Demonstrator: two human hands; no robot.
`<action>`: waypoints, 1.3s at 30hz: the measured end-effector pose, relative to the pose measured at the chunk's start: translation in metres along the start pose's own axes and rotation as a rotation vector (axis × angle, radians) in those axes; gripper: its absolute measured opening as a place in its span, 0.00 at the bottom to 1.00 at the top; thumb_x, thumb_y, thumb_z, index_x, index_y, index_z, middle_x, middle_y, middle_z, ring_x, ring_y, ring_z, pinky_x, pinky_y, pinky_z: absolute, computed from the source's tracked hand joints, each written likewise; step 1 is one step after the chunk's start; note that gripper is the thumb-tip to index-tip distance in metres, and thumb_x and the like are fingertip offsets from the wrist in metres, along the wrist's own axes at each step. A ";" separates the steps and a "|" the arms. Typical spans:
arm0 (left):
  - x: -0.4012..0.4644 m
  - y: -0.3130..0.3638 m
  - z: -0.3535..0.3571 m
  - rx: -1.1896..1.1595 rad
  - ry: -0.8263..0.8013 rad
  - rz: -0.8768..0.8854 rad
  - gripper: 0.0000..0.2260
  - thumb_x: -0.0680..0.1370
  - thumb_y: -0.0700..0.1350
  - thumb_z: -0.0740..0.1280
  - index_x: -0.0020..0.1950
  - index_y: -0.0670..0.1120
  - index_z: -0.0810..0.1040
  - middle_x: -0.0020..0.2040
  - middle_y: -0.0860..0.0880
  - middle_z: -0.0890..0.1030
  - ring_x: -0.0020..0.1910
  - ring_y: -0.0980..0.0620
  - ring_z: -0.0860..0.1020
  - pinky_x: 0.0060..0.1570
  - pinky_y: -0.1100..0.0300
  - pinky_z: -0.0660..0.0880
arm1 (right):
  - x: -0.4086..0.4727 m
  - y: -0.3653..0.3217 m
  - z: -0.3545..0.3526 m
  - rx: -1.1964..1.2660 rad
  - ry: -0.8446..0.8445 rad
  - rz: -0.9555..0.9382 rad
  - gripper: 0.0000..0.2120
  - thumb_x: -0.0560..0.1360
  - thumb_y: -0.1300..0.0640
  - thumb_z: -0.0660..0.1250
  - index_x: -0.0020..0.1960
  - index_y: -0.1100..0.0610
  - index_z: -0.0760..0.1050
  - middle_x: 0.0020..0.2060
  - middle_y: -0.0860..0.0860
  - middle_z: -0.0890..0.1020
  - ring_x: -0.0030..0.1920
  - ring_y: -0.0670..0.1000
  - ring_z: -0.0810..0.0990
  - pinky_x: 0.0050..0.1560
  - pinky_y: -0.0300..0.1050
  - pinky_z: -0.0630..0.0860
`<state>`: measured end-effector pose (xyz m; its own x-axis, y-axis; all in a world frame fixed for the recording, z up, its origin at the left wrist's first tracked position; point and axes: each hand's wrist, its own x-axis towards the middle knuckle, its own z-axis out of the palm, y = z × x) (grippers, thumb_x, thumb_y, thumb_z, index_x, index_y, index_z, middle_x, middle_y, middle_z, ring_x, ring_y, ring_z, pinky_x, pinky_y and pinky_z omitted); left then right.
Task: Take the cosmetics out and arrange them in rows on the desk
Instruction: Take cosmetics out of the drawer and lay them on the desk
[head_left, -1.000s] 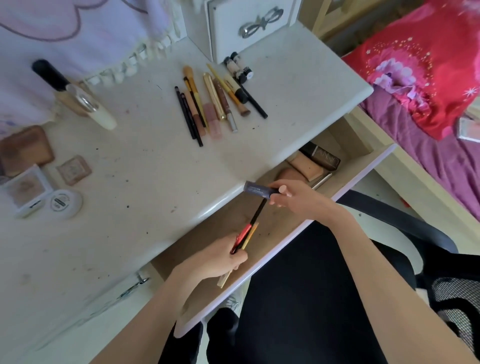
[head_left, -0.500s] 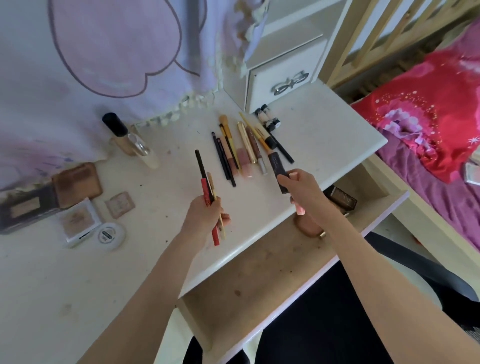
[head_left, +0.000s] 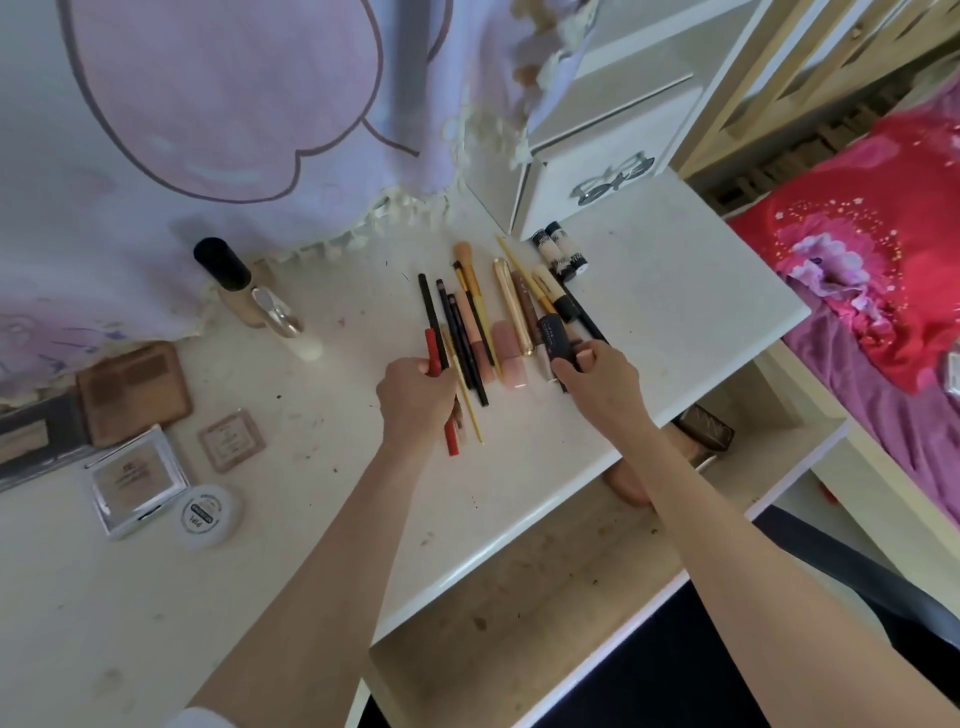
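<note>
Two hands are over your white bench (head_left: 649, 312), both loaded, and the open drawer (head_left: 519, 649) sits at the near edge below them. On the right lies a bed with a red cover (head_left: 883, 260); at the far side stands a small white cabinet (head_left: 597, 171).

Left on the bench you have flat compacts (head_left: 135, 392) and a round white jar (head_left: 208, 514), with a bottle lying on its side (head_left: 244, 291) beyond them. In the middle runs your row of brushes and tubes (head_left: 498, 322), laid side by side and pointing far to near.

Your left hand (head_left: 415, 395) is curled round a red pencil (head_left: 441, 395) and a thin yellow stick (head_left: 467, 400), held at the left end of that row. Your right hand (head_left: 602, 379) pinches a dark tube (head_left: 556, 338) at the row's right side.

You look to be at the laying-down step. Next, lower each item parallel to its neighbours, just beside them, then let go. A dark case (head_left: 706, 426) in the drawer suggests more remains to fetch.
</note>
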<state>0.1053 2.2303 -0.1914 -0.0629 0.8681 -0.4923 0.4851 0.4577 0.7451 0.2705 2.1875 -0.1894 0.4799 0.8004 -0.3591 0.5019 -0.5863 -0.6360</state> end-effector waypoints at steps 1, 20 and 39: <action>0.002 -0.001 0.000 -0.006 0.008 0.000 0.08 0.75 0.38 0.64 0.35 0.43 0.75 0.32 0.45 0.77 0.27 0.52 0.76 0.35 0.64 0.76 | 0.001 0.002 0.000 0.009 0.014 0.002 0.03 0.76 0.59 0.62 0.44 0.56 0.69 0.35 0.51 0.73 0.36 0.51 0.71 0.31 0.39 0.65; -0.015 -0.035 0.007 0.591 0.074 0.389 0.17 0.80 0.46 0.59 0.69 0.47 0.66 0.66 0.45 0.69 0.65 0.47 0.63 0.63 0.51 0.62 | -0.001 0.037 0.000 0.100 0.301 0.003 0.13 0.78 0.52 0.63 0.56 0.60 0.74 0.48 0.54 0.80 0.48 0.52 0.78 0.46 0.43 0.74; -0.025 -0.063 -0.002 0.652 -0.051 0.612 0.24 0.80 0.49 0.58 0.74 0.44 0.59 0.73 0.44 0.63 0.73 0.46 0.59 0.71 0.51 0.58 | -0.036 0.057 -0.011 0.073 0.189 -0.122 0.17 0.79 0.57 0.61 0.66 0.60 0.71 0.62 0.53 0.76 0.64 0.52 0.72 0.64 0.41 0.67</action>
<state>0.0748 2.1801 -0.2253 0.4009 0.9078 -0.1234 0.8213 -0.2964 0.4874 0.2898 2.1236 -0.2046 0.5484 0.8233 -0.1464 0.5147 -0.4703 -0.7169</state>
